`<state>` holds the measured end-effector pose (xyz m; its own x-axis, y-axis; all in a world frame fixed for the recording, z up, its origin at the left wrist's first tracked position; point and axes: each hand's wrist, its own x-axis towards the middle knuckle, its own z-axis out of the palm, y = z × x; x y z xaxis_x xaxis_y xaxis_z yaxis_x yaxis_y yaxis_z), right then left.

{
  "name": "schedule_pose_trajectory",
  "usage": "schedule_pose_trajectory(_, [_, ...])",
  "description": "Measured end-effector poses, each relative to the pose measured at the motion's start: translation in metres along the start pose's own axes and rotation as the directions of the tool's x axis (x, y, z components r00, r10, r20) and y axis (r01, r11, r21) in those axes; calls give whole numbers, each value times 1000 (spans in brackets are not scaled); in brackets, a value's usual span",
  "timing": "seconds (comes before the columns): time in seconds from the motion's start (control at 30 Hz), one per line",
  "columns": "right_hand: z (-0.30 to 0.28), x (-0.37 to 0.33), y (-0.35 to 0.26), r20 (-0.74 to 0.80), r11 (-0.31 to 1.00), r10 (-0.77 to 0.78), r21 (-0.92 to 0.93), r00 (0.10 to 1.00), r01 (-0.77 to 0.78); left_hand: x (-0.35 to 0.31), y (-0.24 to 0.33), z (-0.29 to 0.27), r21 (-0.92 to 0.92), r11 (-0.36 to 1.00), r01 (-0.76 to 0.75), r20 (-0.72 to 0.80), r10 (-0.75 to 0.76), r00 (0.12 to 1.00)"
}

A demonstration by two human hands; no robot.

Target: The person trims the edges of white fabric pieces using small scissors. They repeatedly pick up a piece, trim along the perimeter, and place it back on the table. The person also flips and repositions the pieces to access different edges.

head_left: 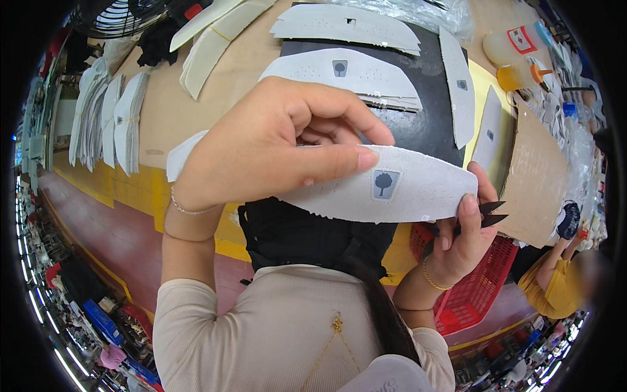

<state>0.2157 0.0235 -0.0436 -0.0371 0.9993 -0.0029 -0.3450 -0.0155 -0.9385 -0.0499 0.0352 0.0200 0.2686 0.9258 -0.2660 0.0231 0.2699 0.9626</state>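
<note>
A white curved panel [339, 195] with a small grey tree patch [385, 185] is held up level in front of me. My left hand [255, 140] pinches its upper edge, thumb on the front beside the patch and fingers behind. At the panel's right end my right hand [465, 242] grips it between thumb and fingers. Black pointed snips [491, 214] also rest in that right hand, their tips sticking out to the right. Beyond the hands, a stack of similar panels [372, 73] lies on a black mat [431, 98].
Another panel stack [346, 29] lies farther back, and a single panel [457, 85] along the mat's right side. Bundled panels [130, 121] stand at left. Glue-like bottles [519, 75], cardboard [539, 170] and a red basket [473, 287] are at right. Another person [548, 281] works there.
</note>
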Motion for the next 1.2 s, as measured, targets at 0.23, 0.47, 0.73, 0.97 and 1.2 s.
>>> schedule_pose_trajectory(0.23, [-2,-1,-1,2,999,-32,26,999,32,4,11,-3,68,997,27,30,-29,999])
schedule_pose_trajectory(0.47, [-5,-2,-2,-8,999,-41,25,999,41,8,1,0,40,999,-29,17,29,999])
schedule_pose_trajectory(0.73, [-12,17,-17,131,837,-308,-434,942,334,14,7,-4,45,999,6,138,-12,990])
schedule_pose_trajectory(0.97, [24,35,-41,574,846,204,-511,793,153,23,9,1,147,989,-25,293,-19,956])
schedule_pose_trajectory(1.2, [26,11,-21,238,954,201,-267,950,-135,3,-11,7,763,373,-528,104,735,669])
